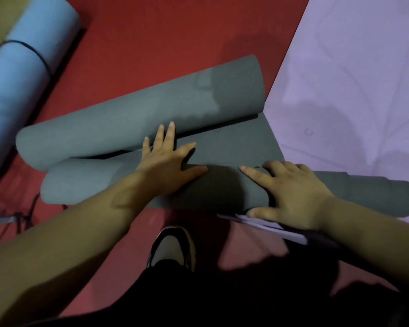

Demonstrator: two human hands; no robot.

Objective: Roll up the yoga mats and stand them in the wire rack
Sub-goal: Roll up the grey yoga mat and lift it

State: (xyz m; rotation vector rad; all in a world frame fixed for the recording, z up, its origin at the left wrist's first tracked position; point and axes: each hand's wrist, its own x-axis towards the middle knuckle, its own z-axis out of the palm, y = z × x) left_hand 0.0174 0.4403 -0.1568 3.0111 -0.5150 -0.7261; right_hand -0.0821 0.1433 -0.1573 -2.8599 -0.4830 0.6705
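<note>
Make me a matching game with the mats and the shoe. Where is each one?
Things:
1. grey mat
2. blue mat
3. purple mat
4. shoe

Places:
A. lies flat on the right
B. on the red floor, near the bottom
C. under the left hand and the right hand
D. rolled up at the far left, with a black band round it

Pairs: 1-C, 2-D, 3-A, 4-B
</note>
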